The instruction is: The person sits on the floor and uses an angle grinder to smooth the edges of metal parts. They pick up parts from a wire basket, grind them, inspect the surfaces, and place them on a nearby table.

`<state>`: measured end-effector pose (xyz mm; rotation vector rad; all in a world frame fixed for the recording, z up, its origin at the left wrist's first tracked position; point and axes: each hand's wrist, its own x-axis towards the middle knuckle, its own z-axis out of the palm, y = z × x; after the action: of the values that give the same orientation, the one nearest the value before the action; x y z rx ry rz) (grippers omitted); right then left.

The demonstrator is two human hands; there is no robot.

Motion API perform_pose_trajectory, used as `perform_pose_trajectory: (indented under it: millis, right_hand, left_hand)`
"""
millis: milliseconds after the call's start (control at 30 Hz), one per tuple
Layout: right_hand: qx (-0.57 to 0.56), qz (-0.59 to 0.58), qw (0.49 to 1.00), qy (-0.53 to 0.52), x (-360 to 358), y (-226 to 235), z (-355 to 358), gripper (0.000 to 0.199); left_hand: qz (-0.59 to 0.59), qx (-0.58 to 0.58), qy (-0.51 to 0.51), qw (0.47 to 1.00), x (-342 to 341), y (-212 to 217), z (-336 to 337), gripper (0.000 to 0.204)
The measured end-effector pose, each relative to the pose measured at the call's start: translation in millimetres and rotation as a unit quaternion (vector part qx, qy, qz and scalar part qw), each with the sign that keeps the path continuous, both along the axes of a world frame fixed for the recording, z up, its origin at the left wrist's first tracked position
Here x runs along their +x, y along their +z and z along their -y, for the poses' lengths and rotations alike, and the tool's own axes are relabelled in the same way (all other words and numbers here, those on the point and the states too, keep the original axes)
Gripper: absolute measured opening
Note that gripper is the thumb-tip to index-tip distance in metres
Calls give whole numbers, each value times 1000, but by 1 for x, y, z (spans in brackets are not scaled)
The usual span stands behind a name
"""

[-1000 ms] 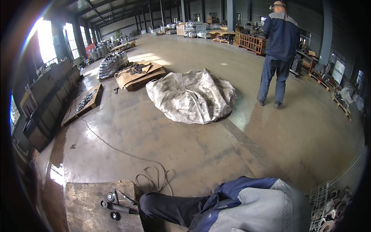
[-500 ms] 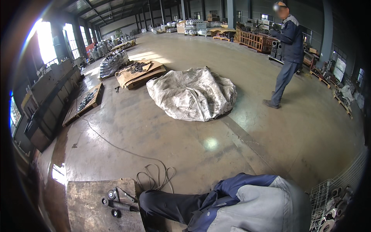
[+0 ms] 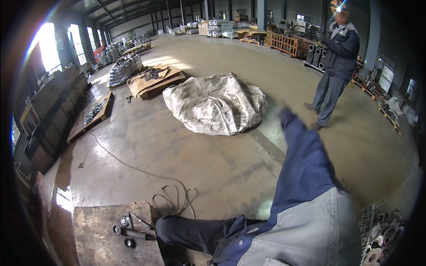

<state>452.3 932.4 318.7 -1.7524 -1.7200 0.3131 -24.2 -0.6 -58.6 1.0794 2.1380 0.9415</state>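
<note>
My right arm, in a blue and grey work jacket (image 3: 306, 213), is stretched out over the floor. At its end my right hand (image 3: 285, 113) looks small, dark and smeared by motion. Nothing can be made out in it, and its finger position does not show. In the picture it comes near the right edge of a crumpled, dirty white sack (image 3: 213, 104) on the floor, apart from it. My left hand is out of view. Beside my dark-trousered leg (image 3: 195, 230), several black metal parts with round ends (image 3: 128, 231) lie on a worn wooden board (image 3: 100, 246).
A co-worker (image 3: 337, 62) stands beyond my hand at the right. A cord (image 3: 137, 168) runs across the floor into loops near the board. Cardboard with dark parts (image 3: 155, 82) lies behind. A wire basket of metal parts (image 3: 381, 239) stands lower right; a pallet (image 3: 91, 117) lies left.
My right arm has swung up from beside my body and reaches out, bringing my hand into view. The co-worker has turned more toward me. The whole view has shifted slightly.
</note>
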Motion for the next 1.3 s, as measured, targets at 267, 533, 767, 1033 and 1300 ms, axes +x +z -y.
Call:
perform_pose_trajectory:
  millis: [267,533,767,1033,1300]
  right_hand:
    - [76,73,991,-78,4,275,-16,91]
    - [-147,290,924,204,-79,-138,164,68]
    - [-462,334,734,370,-81,-357,407,62]
    - [-448,344,727,390,-136,-381,409,56]
    - [-412,357,734,406,-180,-384,397,51]
  left_hand:
    - [-252,91,-158,950,-14,-10,6,29]
    - [-5,11,50,999,0,-27,9,24]
    - [-286,61,-122,949,3,6,14,19]
    - [67,-104,142,982,-1,2,-10,31]
    - [122,-82,171,974,1,5,-9,36]
